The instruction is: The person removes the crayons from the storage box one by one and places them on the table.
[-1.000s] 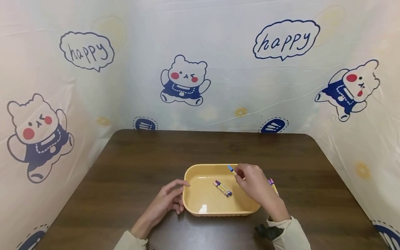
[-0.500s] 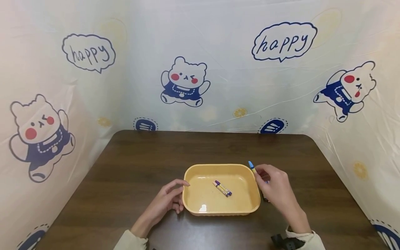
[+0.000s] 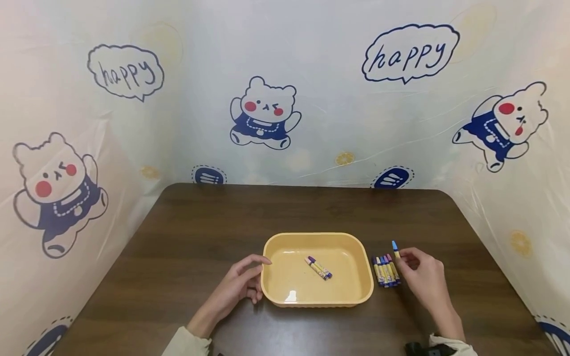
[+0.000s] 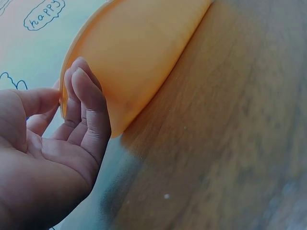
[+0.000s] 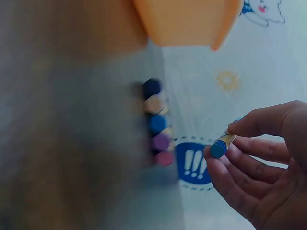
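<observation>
A yellow tray [image 3: 285, 284] stands on the table, with two crayons [image 3: 318, 268] lying side by side in it. At its left end my left hand [image 3: 238, 282] pinches the rim between thumb and forefinger, as the left wrist view also shows. Right of the tray lies a row of several crayons [image 3: 385, 272], set close together on the table. My right hand [image 3: 427, 282] pinches a blue crayon [image 3: 395, 248] by thumb and fingertips, held just beyond the right end of that row. The right wrist view shows the blue crayon's end [image 5: 218, 149] apart from the row.
The dark wooden table [image 3: 213, 222] reaches back to a printed curtain [image 3: 329, 128] with bears, which also encloses the left and right sides. A dark band [image 3: 429, 349] sits at the right wrist.
My right hand has carried the blue crayon from over the tray to the right, past the tray's edge and the row, which is now uncovered. My left hand stays at the rim.
</observation>
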Demonstrator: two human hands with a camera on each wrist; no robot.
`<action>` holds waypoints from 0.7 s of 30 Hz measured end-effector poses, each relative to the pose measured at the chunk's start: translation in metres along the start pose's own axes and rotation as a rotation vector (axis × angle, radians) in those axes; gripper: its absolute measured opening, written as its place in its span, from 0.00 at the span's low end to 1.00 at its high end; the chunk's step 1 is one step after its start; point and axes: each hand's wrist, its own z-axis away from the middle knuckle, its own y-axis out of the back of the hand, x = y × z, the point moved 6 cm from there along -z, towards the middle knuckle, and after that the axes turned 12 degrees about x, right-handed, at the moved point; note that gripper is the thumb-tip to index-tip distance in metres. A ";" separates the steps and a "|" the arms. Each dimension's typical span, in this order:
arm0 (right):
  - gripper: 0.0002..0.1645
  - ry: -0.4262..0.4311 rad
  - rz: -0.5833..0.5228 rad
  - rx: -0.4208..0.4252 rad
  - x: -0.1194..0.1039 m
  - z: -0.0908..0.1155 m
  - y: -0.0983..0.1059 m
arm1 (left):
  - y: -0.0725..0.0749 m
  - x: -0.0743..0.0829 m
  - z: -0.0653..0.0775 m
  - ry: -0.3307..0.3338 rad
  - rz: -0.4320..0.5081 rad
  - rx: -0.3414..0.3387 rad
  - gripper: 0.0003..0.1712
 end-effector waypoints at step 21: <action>0.13 -0.240 0.005 -0.173 0.051 0.009 -0.018 | -0.001 0.000 -0.002 -0.003 -0.011 -0.003 0.22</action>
